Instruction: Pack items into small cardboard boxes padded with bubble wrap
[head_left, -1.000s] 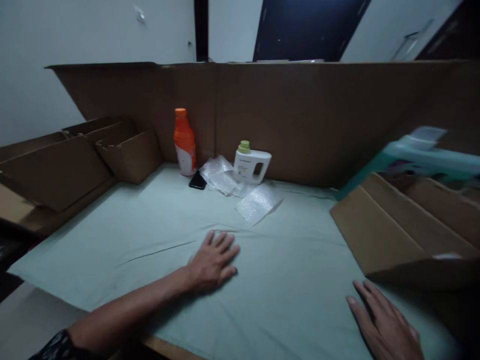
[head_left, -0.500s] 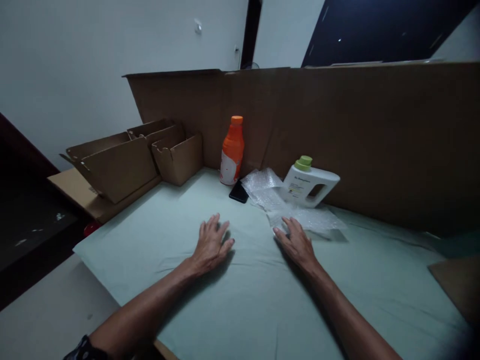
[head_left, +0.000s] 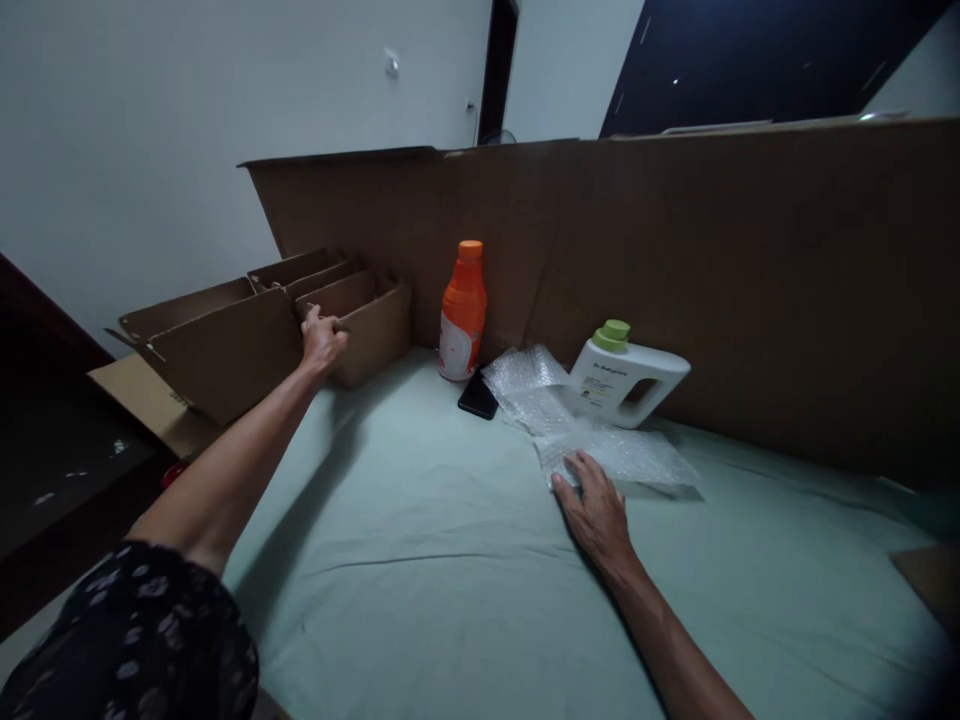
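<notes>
Your left hand point(head_left: 324, 340): pinching the rim of the cardboard box point(head_left: 381, 338), table's point(head_left: 435, 520) back left corner. Your right hand point(head_left: 596, 508): loosely spread, at the bubble wrap point(head_left: 626, 457). White bottle point(head_left: 598, 388): near back edge, beside the bubble wrap.

One left hand point(head_left: 324, 343), one right hand point(head_left: 598, 510); at the left grip, at least two cardboard boxes point(head_left: 379, 340); right of it, one phone point(head_left: 478, 396), two bottles point(head_left: 463, 310), at least two bubble-wrap sheets point(head_left: 637, 458)
</notes>
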